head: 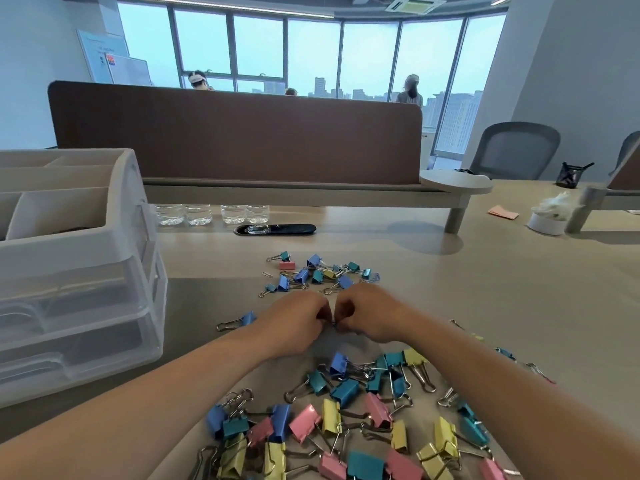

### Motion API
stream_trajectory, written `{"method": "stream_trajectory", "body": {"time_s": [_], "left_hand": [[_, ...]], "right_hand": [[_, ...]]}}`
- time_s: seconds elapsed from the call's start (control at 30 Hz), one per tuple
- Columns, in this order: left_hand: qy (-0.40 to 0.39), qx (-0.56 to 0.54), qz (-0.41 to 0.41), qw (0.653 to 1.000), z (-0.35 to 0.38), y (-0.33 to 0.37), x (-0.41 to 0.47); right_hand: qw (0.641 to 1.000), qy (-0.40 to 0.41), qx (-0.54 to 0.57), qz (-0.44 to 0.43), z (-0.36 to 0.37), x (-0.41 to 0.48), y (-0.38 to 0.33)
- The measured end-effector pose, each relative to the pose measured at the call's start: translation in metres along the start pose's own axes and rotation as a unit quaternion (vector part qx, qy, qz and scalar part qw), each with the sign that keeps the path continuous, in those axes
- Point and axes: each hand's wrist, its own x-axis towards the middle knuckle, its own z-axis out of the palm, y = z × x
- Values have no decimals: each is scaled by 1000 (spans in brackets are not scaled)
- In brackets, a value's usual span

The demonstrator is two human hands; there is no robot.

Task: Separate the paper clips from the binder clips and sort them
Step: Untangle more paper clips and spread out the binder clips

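One tiny bluish clip [334,324] between left hand [294,320], right hand [367,315].

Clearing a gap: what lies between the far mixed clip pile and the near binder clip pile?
Head view: left hand and right hand, both pinching one small bluish item; a lone blue binder clip lies beside them.

no lettering can be read anywhere.

An open-plan office is indicated by a brown desk divider [235,133] across mid-frame, a mesh chair [516,150] at right, a whiteboard [114,60] upper left, and high-rise windows [311,46] behind
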Motion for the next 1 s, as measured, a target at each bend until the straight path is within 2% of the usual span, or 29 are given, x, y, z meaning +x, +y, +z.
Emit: {"method": "stream_trajectory", "body": {"time_s": [0.17, 0.33, 0.53, 0.73, 1.0], "left_hand": [[4, -53, 25, 998, -2, 22, 32], [34, -18, 24, 999, 0, 37, 70], [41, 45, 7, 998, 1, 37, 107], [-14, 104, 10, 994, 11, 35, 128], [-24, 113, 15, 993, 20, 32, 138]], "right_hand": [[999, 22, 10, 31, -21, -6, 29], [993, 73, -17, 89, -35, -6, 67], [985, 129, -34, 108, -37, 13, 99], [985, 126, -24, 120, -33, 38, 114], [987, 120, -14, 102, -30, 60, 118]]}}
